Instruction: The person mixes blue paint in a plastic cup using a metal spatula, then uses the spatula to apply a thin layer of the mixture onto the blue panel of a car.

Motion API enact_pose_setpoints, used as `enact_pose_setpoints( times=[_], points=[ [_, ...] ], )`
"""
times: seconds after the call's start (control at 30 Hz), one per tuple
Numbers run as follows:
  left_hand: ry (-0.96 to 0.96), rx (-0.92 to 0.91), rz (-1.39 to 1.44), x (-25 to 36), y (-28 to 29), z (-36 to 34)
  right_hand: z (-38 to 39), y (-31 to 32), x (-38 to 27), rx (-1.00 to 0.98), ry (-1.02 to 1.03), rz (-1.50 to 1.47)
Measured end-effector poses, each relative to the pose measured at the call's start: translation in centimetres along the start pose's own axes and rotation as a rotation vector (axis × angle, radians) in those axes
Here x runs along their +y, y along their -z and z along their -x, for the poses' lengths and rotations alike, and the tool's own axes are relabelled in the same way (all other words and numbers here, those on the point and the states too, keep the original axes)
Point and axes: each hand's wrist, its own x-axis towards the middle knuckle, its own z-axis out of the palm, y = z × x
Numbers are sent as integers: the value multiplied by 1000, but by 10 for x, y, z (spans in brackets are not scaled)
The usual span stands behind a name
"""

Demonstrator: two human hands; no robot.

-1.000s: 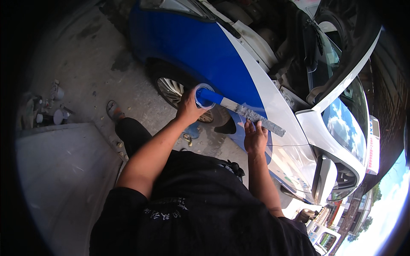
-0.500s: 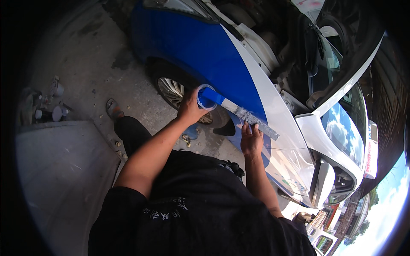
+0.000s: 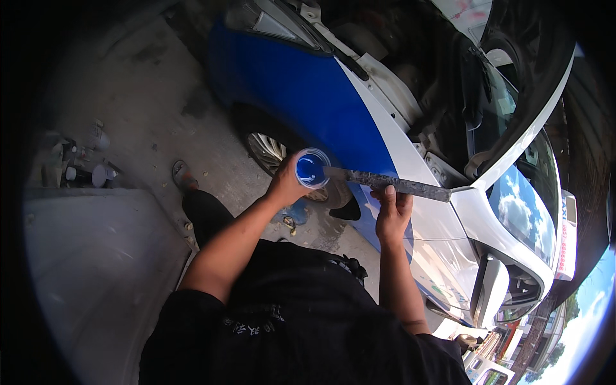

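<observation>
My left hand (image 3: 280,184) is wrapped round a clear plastic cup (image 3: 325,156) tilted so that its mouth faces me. Blue paint (image 3: 309,169) lies inside. Between thumb and fingers, my right hand (image 3: 393,217) grips a long, flat stirring stick (image 3: 417,188), grey and crusted with old paint. The stick's far end reaches the cup's right side and seems to dip inside the rim; its tip is not clearly visible. Both hands are held in front of a car's blue front fender (image 3: 301,90).
A spoked wheel (image 3: 268,151) stands behind the cup. The raised hood (image 3: 545,109) and white wing mirror (image 3: 491,292) are to the right. A grey panel (image 3: 96,237) fills the lower left, with several small containers (image 3: 99,138) beyond it on the concrete floor (image 3: 154,109).
The stick has swung flatter, and its blue-coated end, visible before over the cup, no longer shows. My right hand has shifted right and down. The cup's mouth has turned more toward me.
</observation>
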Motion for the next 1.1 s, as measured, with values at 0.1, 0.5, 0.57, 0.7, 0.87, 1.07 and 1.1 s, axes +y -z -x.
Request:
enact_pose_setpoints(
  times=[0.1,0.5,0.57,0.7,0.87,1.07,1.1],
  points=[
    [25,-56,19,21,15,-6,-18,-23,-28,-250,154,246],
    [91,103,98,31,100,-32,-146,-166,-68,-436,417,168],
    [104,138,24,15,136,-49,-187,-191,-63,-377,422,135],
    [95,236,-58,1,217,-97,-268,-240,-58,-93,454,227],
    [8,378,-192,-6,315,-169,-310,-260,-37,194,541,706],
    [112,492,-264,16,397,-232,-307,-275,-23,54,481,1028],
    [120,493,-274,19,407,-239,-308,-283,-27,9,503,1068]
  ],
)
